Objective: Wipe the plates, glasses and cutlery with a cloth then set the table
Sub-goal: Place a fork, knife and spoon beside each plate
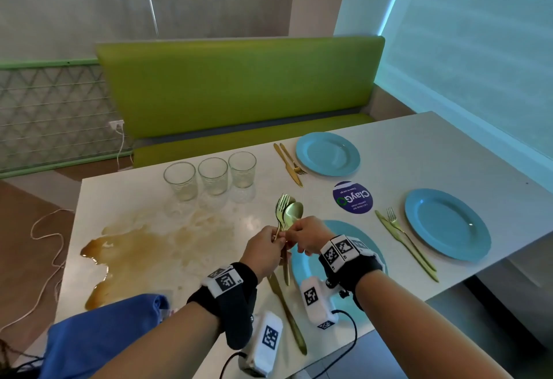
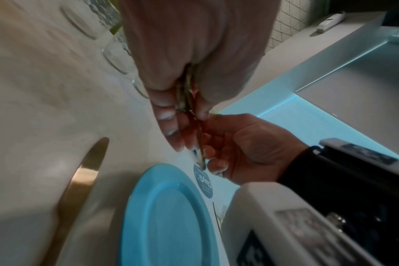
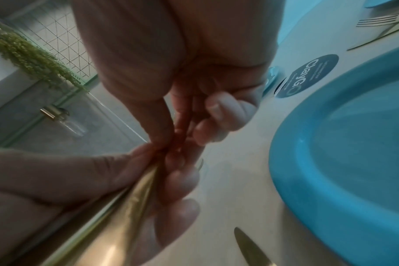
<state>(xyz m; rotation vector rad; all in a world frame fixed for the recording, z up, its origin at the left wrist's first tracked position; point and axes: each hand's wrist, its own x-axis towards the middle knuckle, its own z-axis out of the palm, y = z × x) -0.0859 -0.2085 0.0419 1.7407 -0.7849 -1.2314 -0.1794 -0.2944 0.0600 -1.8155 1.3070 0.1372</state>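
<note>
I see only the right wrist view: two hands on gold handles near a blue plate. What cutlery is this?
Observer: Forks and spoons, gripped by the left hand and pinched by the right hand.
Operator: Are the glasses at the plates?
Observer: No. Three glasses stand in one row, apart from the plates.
Operator: Is the table clean?
Observer: No. A brown spill lies left of the hands.

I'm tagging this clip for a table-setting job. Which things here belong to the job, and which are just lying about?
Belonging to the job:
- bundle of gold cutlery, gripped by left hand and right hand
- knife on the table
- three blue plates
- three glasses
- blue cloth

Just lying about:
- round sticker
- brown spill
- green bench
</note>
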